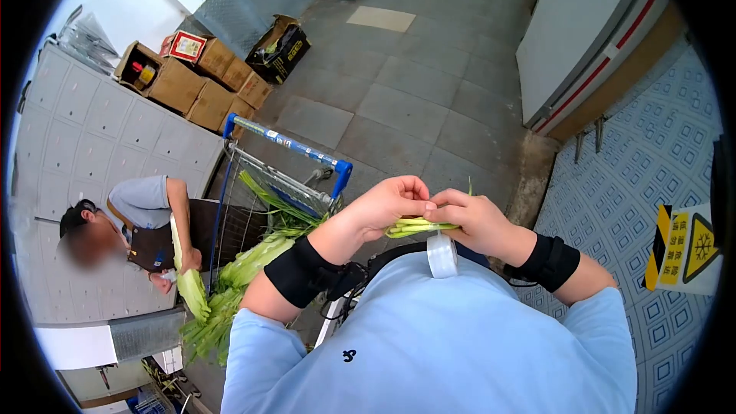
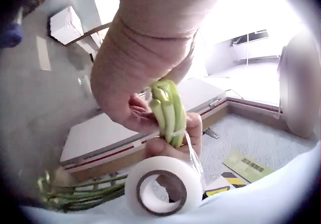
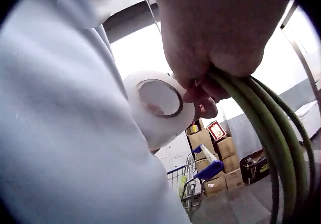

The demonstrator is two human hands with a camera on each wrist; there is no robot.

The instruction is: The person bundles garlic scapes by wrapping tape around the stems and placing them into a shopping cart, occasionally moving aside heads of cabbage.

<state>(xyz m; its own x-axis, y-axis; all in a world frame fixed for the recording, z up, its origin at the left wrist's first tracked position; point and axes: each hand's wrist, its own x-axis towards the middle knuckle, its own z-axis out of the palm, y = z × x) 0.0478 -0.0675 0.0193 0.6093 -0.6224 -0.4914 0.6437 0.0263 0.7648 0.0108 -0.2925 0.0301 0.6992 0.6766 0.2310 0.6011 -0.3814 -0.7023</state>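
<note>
In front of the chest, both hands are at a bundle of long green stalks [image 1: 414, 228] with pale cut ends. My right hand [image 1: 484, 224] grips the bundle, and its green lengths [image 3: 273, 118] trail past that wrist. My left hand [image 1: 387, 205] has thumb and fingers curled at the cut-end side, fingertips meeting the right hand's over the stalks. A narrow clear band [image 2: 175, 133] circles the bundle. From it, a twisted clear strip [image 2: 194, 156] runs down to a roll of clear tape [image 1: 441, 255], which hangs against the blue shirt.
To the left stands a blue-handled shopping cart [image 1: 287, 140] with leafy greens [image 1: 253, 261]. Beyond it, another person [image 1: 153, 222] holds a long leafy vegetable. Cardboard boxes [image 1: 180, 84] line the lockers [image 1: 115, 153]. A white door [image 1: 579, 38] and a yellow warning sign [image 1: 686, 249] are on the right.
</note>
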